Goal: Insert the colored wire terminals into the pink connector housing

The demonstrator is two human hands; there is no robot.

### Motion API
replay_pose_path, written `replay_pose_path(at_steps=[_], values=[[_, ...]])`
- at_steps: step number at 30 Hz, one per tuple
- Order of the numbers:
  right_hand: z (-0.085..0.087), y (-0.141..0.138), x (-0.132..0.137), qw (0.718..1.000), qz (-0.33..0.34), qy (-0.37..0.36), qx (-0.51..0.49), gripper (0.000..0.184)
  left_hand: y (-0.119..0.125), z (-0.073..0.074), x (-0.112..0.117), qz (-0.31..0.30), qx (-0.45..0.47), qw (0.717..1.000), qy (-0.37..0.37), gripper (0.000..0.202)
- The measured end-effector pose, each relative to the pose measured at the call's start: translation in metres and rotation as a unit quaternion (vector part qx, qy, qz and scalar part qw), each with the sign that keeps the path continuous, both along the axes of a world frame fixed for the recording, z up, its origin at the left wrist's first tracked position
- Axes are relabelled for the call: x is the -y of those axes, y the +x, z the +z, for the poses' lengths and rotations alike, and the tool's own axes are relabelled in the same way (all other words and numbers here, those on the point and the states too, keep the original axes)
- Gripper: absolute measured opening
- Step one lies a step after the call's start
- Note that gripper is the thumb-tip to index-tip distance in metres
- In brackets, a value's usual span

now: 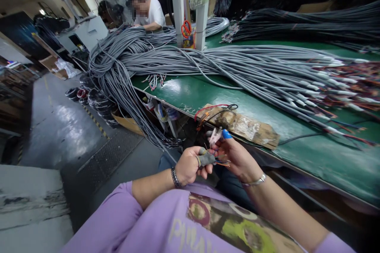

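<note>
My left hand (191, 165), its thumb in a grey finger cover, is closed around a bunch of thin coloured wires (223, 162) whose loose ends stick out to the right. Close against it is my right hand (236, 160), a blue cover on its thumb and its fingers curled in at the wires. A pale pinkish-white piece (215, 136) shows at the right fingertips; whether it is a held part or a finger wrapping is unclear. Both hands are in front of the table edge, above my lap. What lies between the right fingers is mostly hidden.
A taped cardboard strip (242, 124) with red and black leads lies at the edge of the green table (184, 91). Grey cables (178, 61) spread across it and hang off its left end. Orange scissors (186, 28) hang on a post. A co-worker (151, 14) sits behind.
</note>
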State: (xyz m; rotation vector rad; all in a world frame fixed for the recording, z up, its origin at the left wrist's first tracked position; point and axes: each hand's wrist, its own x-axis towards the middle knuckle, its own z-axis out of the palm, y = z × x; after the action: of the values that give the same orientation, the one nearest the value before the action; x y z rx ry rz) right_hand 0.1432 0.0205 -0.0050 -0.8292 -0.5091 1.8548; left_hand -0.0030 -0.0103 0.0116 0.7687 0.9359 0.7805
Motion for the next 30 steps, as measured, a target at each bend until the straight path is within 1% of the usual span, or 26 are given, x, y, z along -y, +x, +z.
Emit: replay_pose_path(at_steps=[2,4,7,11,18,22,26,30], values=[[0.003,0.000,0.002,0.999,-0.002,0.010,0.036,0.040,0.001,0.000,0.002,0.010,0.001,1.000,0.009,0.042],[0.003,0.000,0.003,0.998,-0.017,0.016,0.057,0.038,0.002,-0.001,0.002,0.034,0.003,0.999,0.018,0.040],[0.001,-0.001,0.002,0.998,-0.038,0.023,0.046,0.039,0.004,-0.001,0.000,0.057,0.009,0.998,0.021,0.035],[-0.002,-0.002,0.000,0.997,-0.037,0.029,0.060,0.040,0.006,-0.002,-0.002,0.061,0.014,0.998,0.015,0.032],[0.000,-0.004,0.004,0.994,-0.043,0.060,0.083,0.039,0.004,-0.001,-0.006,0.068,0.013,0.997,0.019,0.033],[0.001,-0.006,0.002,0.995,-0.049,0.043,0.070,0.045,0.004,-0.002,-0.007,0.058,0.006,0.998,0.014,0.035],[0.002,-0.006,-0.002,0.998,-0.046,0.009,0.030,0.042,0.006,-0.004,-0.008,0.050,0.006,0.999,0.013,0.035],[0.001,-0.006,-0.002,0.998,-0.051,-0.004,0.022,0.045,0.008,-0.006,-0.008,0.048,0.001,0.999,0.007,0.036]])
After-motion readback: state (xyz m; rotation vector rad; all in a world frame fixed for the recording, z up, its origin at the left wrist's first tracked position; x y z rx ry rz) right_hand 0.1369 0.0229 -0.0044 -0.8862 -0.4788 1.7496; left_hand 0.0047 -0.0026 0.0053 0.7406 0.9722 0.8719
